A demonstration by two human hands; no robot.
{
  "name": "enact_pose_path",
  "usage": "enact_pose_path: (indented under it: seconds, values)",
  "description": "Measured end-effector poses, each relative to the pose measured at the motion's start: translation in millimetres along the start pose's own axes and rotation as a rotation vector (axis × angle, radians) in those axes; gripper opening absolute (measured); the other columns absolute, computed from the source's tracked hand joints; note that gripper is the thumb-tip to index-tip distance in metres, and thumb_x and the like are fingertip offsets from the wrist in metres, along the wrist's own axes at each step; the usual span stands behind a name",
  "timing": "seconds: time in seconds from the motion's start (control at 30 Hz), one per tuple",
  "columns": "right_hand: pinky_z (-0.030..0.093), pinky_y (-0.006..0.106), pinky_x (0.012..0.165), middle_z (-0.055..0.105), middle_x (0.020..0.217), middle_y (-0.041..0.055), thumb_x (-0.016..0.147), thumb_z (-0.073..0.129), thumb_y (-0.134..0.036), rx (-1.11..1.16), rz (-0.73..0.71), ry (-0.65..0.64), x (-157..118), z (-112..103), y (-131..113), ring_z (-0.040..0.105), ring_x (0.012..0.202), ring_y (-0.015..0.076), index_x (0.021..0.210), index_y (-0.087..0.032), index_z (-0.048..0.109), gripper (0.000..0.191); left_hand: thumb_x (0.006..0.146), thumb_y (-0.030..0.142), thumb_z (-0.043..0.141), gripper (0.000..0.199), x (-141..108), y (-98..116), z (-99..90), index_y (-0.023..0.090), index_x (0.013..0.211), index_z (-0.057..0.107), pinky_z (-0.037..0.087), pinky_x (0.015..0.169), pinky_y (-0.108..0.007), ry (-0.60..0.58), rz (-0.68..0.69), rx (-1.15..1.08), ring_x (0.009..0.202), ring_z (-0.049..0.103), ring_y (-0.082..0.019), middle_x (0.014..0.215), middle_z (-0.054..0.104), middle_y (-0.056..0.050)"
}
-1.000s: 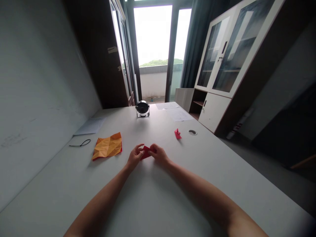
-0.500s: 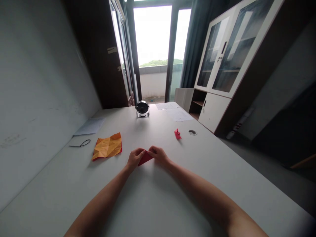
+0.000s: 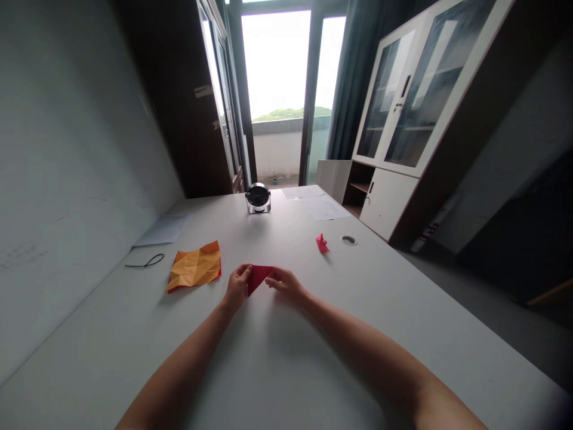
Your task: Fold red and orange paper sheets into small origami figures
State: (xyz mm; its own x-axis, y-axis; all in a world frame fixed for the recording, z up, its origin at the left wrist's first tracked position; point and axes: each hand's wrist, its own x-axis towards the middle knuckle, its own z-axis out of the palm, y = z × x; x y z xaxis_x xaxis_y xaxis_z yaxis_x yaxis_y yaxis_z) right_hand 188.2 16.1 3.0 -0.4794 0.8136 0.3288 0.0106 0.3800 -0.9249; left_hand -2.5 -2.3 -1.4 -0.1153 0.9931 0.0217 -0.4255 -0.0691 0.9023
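A folded red paper triangle [image 3: 258, 278] is held just above the white table [image 3: 277, 352]. My left hand [image 3: 238, 283] pinches its left edge between thumb and fingers. At the triangle's right corner is my right hand [image 3: 285, 283], its thumb and forefinger closed on the tip while the other fingers curl below. Left of my hands lies a creased orange sheet [image 3: 196, 267] with red showing at its edges. A small folded red paper piece [image 3: 322, 243] rests to the right of my hands.
A round black and silver device [image 3: 258, 198] stands toward the table's far end. White papers lie at the back right [image 3: 326, 208] and far left [image 3: 163, 230]. A black cable tie [image 3: 150, 261] sits near the wall, and a round grommet [image 3: 348, 240] near the right edge.
The red paper has turned and now shows as a triangle with its flat edge on top. My left hand has shifted slightly left and up, and my right hand's grip has moved to the corner.
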Motion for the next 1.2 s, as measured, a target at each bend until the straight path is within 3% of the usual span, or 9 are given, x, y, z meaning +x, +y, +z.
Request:
enact_pose_path:
  seconds: [0.2, 0.43, 0.7, 0.97, 1.1, 1.2]
  values:
    - [0.041, 0.026, 0.061, 0.061, 0.072, 0.0017, 0.086, 0.063, -0.051, -0.086, 0.034, 0.022, -1, -2, -1, 0.053, 0.067, 0.0151, 0.085, -0.017, 0.064, 0.035, 0.074, 0.044, 0.078, 0.036, 0, -2, -1.3, 0.013, 0.09, 0.066, 0.05, 0.067, -0.026, -0.019, 0.032, 0.073, 0.069, 0.06, -0.013, 0.08, 0.067, -0.003]
    - [0.041, 0.025, 0.065, 0.063, 0.077, 0.0016, 0.088, 0.062, -0.049, -0.08, -0.027, -0.042, -2, -3, -9, 0.052, 0.069, 0.0139, 0.091, -0.015, 0.066, 0.034, 0.074, 0.044, 0.079, 0.039, 0, -2, 1.0, 0.014, 0.094, 0.064, 0.051, 0.072, -0.029, 0.012, 0.011, 0.011, 0.071, 0.063, -0.014, 0.082, 0.069, -0.003]
    - [0.046, 0.027, 0.068, 0.07, 0.087, 0.0042, 0.091, 0.06, -0.042, -0.03, -0.027, -0.037, 0, 0, 4, 0.06, 0.074, 0.0163, 0.102, -0.017, 0.069, 0.029, 0.074, 0.046, 0.079, 0.041, 0, -6, 1.1, 0.014, 0.095, 0.064, 0.05, 0.068, -0.027, -0.007, -0.006, 0.021, 0.07, 0.063, -0.014, 0.083, 0.069, -0.003]
    - [0.046, 0.027, 0.064, 0.07, 0.074, 0.0041, 0.081, 0.058, -0.021, -0.094, 0.011, 0.12, 4, 1, 15, 0.061, 0.069, 0.0177, 0.079, -0.016, 0.066, 0.01, 0.074, 0.048, 0.077, 0.037, -5, 0, 8.3, 0.015, 0.089, 0.068, 0.05, 0.073, -0.03, -0.122, -0.034, 0.133, 0.076, 0.063, -0.016, 0.087, 0.069, -0.005]
    - [0.043, 0.026, 0.058, 0.066, 0.071, 0.0026, 0.081, 0.057, -0.022, -0.082, 0.042, 0.244, 6, -1, 21, 0.058, 0.063, 0.016, 0.077, -0.016, 0.06, 0.008, 0.075, 0.046, 0.076, 0.035, -7, -1, 10.0, 0.015, 0.089, 0.071, 0.044, 0.062, -0.024, -0.124, -0.009, 0.256, 0.065, 0.056, -0.012, 0.073, 0.063, -0.002]
    - [0.04, 0.025, 0.054, 0.064, 0.069, 0.0018, 0.087, 0.054, -0.026, -0.114, 0.011, 0.246, 4, -2, 22, 0.055, 0.059, 0.0147, 0.079, -0.017, 0.057, 0.012, 0.078, 0.049, 0.072, 0.036, -7, -2, 9.7, 0.015, 0.088, 0.071, 0.038, 0.056, -0.023, -0.139, -0.006, 0.29, 0.057, 0.049, -0.011, 0.062, 0.056, 0.001]
